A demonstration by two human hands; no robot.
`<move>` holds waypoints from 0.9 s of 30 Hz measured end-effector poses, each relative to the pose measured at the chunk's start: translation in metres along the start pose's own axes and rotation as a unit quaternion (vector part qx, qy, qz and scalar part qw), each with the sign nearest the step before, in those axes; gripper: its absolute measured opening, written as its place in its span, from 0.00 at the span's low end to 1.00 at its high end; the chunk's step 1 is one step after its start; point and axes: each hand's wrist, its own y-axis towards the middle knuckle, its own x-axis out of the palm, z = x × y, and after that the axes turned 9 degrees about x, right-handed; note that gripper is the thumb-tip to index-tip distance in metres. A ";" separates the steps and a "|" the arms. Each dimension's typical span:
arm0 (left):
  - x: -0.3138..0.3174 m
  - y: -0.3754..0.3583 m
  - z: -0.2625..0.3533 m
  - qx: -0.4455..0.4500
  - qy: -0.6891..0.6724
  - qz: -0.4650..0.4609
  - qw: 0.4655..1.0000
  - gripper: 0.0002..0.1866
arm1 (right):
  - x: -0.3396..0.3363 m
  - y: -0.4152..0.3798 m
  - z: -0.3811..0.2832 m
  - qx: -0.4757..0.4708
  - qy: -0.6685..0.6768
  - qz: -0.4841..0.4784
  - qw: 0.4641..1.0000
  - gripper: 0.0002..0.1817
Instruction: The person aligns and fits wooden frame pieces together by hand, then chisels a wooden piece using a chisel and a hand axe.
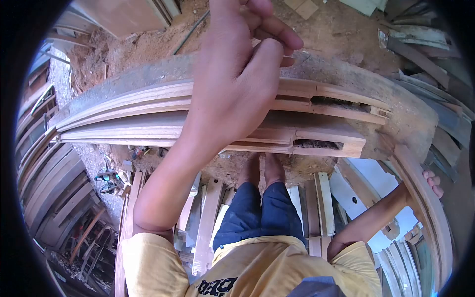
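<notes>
My left hand point(247, 59) is raised close to the camera, over the work surface. Its fingers are loosely bent with gaps between them, and the frame's top edge cuts some off. Nothing shows in its grasp. At the right, my right hand point(433, 184) has its fingers round the outer edge of a long grooved wooden board point(420, 198), which stands on end beside me. Below my left hand, long wooden rails with grooves point(341, 94) lie side by side. Dark rectangular slots show near their right ends. My left forearm covers part of them.
The rails rest on a worn work surface point(415, 119). Stacked boards and offcuts point(54, 183) fill the left side, with more timber point(440, 69) at the right. Sawdust point(123, 54) covers the ground beyond. Planks point(208, 218) lie around my legs.
</notes>
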 end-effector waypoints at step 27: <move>0.002 0.005 0.006 -0.022 0.075 -0.050 0.996 0.17 | -0.010 -0.014 0.014 -0.044 -0.001 0.036 0.998 0.32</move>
